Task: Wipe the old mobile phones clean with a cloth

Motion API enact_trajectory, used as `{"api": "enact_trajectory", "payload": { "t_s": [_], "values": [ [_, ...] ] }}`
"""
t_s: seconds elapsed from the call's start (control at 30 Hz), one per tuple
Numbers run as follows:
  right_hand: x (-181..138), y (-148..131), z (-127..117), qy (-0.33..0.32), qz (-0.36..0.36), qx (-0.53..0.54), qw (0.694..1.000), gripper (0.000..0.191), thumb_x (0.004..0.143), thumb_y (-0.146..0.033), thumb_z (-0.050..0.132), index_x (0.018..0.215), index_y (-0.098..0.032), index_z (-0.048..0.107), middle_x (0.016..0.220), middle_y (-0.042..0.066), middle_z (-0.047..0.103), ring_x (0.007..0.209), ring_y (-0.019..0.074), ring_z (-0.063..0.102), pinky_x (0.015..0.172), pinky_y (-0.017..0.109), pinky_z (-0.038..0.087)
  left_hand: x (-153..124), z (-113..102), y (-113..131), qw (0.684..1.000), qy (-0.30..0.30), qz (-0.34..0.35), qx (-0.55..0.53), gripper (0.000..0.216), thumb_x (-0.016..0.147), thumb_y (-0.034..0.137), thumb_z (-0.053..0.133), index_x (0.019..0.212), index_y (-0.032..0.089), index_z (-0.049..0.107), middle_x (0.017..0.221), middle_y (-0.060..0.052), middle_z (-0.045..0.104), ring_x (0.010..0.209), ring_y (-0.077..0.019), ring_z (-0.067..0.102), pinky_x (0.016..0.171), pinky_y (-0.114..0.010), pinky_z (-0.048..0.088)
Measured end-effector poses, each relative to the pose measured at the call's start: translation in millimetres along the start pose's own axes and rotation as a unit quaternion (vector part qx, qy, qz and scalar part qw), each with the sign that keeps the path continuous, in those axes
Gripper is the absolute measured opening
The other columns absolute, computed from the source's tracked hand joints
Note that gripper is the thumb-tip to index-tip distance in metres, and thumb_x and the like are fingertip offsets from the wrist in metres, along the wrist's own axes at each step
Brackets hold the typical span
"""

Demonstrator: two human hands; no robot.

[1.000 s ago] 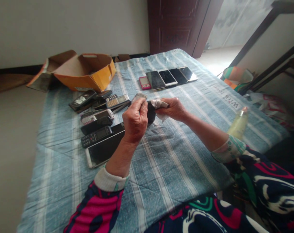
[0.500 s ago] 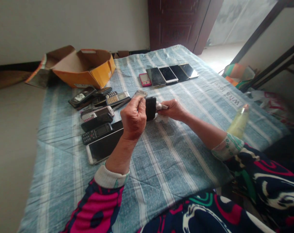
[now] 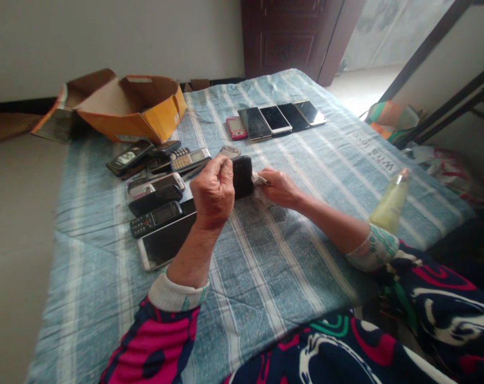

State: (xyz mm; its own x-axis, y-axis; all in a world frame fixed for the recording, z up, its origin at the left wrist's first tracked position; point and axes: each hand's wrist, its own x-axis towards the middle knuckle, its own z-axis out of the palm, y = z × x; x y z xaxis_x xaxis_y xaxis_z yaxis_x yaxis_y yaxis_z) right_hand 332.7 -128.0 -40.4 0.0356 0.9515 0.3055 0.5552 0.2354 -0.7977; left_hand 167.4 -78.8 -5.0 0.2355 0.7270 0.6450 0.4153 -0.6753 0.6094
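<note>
My left hand [image 3: 212, 193] is closed round a small black phone [image 3: 242, 176], held upright above the striped cloth. My right hand [image 3: 279, 188] pinches a white wipe [image 3: 259, 181] against the phone's right side. A pile of old keypad phones [image 3: 156, 181] and a large smartphone [image 3: 166, 241] lie just left of my left hand.
A row of smartphones [image 3: 276, 119] with a small pink phone [image 3: 236, 128] lies at the far side of the blue striped table cloth [image 3: 290, 250]. An open orange cardboard box [image 3: 126, 109] stands at the back left. A yellowish spray bottle [image 3: 390, 204] stands by my right forearm.
The black phone has been turned more upright in my left hand. My right hand with the wipe has slid down its right side. The view has shifted slightly.
</note>
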Motion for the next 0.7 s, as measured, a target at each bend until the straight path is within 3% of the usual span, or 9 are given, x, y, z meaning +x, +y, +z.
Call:
{"api": "enact_trajectory", "payload": {
  "t_s": [0.1,0.23,0.47,0.7],
  "values": [
    [-3,2,-1,-0.004,0.002,0.008,1.000,0.012,0.066,-0.012,0.044,0.064,-0.018,0.054,0.070,-0.002,0.050,0.066,0.0116,0.047,0.061,0.025,0.032,0,-3,1,1.000,-0.008,0.002,0.005,0.025,0.094,0.032,0.049,0.091,0.017,0.068,0.084,-0.002,0.070,0.078,-0.0138,0.063,0.077,-0.024,0.048],
    [-1,-6,-6,-0.022,0.034,0.129,0.991,0.019,0.071,-0.016,0.047,0.080,-0.016,0.063,0.066,-0.004,0.050,0.062,0.0108,0.045,0.056,0.024,0.032,3,-7,2,1.000,-0.024,0.002,0.008,0.023,0.092,0.031,0.051,0.090,0.017,0.069,0.084,-0.001,0.070,0.074,-0.0126,0.062,0.073,-0.022,0.048],
    [2,3,1,-0.050,0.034,0.209,0.976,0.031,0.070,-0.024,0.063,0.099,-0.015,0.063,0.070,-0.005,0.052,0.063,0.0094,0.045,0.057,0.023,0.036,8,-15,3,0.999,-0.049,0.000,0.024,0.023,0.092,0.031,0.052,0.087,0.017,0.070,0.080,-0.001,0.070,0.073,-0.0135,0.063,0.070,-0.022,0.047],
    [11,12,7,-0.044,-0.004,0.216,0.975,0.025,0.069,-0.029,0.069,0.088,-0.016,0.059,0.067,-0.007,0.048,0.061,0.0085,0.042,0.058,0.023,0.037,11,-13,6,0.998,-0.059,-0.005,0.003,0.020,0.092,0.030,0.052,0.088,0.019,0.069,0.084,-0.001,0.071,0.076,-0.0142,0.064,0.074,-0.024,0.049]
  ]
}}
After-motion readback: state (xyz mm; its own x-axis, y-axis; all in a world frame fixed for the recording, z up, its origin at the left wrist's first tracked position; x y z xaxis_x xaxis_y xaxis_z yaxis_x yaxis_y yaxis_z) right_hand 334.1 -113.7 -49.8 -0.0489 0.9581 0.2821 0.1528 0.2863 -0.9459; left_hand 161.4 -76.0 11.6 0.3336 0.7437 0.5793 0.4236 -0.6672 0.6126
